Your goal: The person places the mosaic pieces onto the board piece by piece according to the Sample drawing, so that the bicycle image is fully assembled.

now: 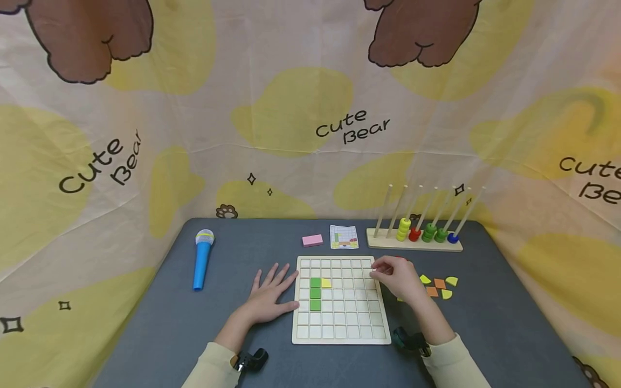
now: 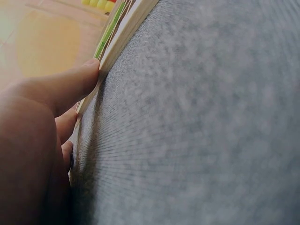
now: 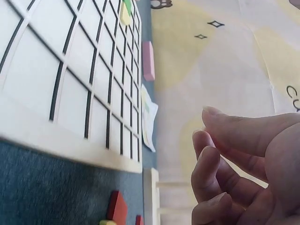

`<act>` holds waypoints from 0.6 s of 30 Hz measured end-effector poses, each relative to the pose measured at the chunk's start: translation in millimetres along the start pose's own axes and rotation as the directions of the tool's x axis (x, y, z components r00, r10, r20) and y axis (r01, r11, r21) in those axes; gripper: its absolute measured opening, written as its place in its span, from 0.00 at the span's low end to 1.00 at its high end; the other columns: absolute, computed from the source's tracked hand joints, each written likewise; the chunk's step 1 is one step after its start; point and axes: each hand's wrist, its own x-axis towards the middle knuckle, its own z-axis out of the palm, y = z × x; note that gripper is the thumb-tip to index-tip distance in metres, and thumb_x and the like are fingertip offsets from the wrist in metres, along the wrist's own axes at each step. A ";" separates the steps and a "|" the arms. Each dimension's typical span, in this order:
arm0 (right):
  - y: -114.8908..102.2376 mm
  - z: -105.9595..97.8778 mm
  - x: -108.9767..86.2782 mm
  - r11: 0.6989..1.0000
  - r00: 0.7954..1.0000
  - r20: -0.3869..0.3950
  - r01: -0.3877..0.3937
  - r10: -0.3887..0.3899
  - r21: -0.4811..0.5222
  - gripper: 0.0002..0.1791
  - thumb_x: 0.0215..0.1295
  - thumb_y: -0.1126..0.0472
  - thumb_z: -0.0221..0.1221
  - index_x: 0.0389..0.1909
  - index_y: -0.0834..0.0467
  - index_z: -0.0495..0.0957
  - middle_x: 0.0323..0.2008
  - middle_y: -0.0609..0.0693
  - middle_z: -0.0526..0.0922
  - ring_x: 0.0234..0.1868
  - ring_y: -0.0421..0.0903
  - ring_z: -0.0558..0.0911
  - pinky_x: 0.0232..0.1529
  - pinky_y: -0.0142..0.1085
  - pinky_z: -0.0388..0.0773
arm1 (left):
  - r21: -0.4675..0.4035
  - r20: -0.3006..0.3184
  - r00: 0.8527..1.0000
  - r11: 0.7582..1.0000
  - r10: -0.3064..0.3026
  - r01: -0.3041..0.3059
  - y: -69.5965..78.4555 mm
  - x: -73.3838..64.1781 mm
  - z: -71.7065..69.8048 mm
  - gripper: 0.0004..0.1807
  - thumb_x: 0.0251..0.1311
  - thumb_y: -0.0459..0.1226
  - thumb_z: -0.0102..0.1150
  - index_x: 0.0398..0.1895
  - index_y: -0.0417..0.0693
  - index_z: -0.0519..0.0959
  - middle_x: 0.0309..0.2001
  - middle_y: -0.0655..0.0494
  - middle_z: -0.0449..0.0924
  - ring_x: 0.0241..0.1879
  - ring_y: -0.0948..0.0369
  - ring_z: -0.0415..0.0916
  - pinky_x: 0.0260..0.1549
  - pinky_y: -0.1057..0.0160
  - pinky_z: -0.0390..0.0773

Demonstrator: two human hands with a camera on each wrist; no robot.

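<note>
Probably light and stiff, the grid board (image 1: 342, 341) on the table (image 1: 160, 334) suits a rim hold at 9 o'clock, where the spread left hand (image 1: 264, 303) touches, while near 2 o'clock the right hand (image 1: 400, 276) bunches its fingertips, whether around anything I cannot tell.

The place looked like a children's play corner, though whether in a home or studio could not be told: printed "Cute Bear" cloth (image 1: 286, 113) hung behind a grey surface (image 1: 160, 328), with a toy microphone (image 1: 201, 265) left of centre and bead-stacking pegs (image 1: 404, 230) right of centre.
</note>
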 end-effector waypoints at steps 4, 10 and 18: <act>10.2 -5.7 -2.6 1.000 1.000 -0.011 -0.026 0.026 0.005 0.10 0.62 0.59 0.70 0.43 0.59 0.86 0.33 0.49 0.86 0.33 0.45 0.78 0.33 0.35 0.77 | -0.004 -0.001 1.000 1.000 -0.001 0.001 -0.5 0.1 0.6 0.46 0.63 0.67 0.52 0.81 0.64 0.53 0.82 0.55 0.45 0.82 0.46 0.33 0.72 0.32 0.28; 23.8 -15.1 -6.6 0.998 0.998 -0.017 -0.062 0.062 0.005 0.11 0.63 0.58 0.69 0.44 0.58 0.86 0.34 0.49 0.86 0.33 0.46 0.78 0.32 0.35 0.77 | -0.007 -0.002 1.000 1.000 -0.001 0.001 -1.4 -0.3 1.4 0.46 0.63 0.68 0.52 0.81 0.66 0.52 0.82 0.56 0.45 0.82 0.47 0.32 0.72 0.31 0.28; 43.1 -19.0 -8.6 0.994 0.995 -0.012 -0.102 0.102 0.036 0.13 0.62 0.58 0.70 0.45 0.60 0.85 0.35 0.52 0.85 0.34 0.48 0.77 0.30 0.33 0.77 | -0.010 0.004 1.000 1.000 -0.004 0.004 -0.1 -1.1 -0.1 0.46 0.63 0.67 0.52 0.81 0.65 0.53 0.82 0.56 0.45 0.82 0.46 0.33 0.72 0.32 0.28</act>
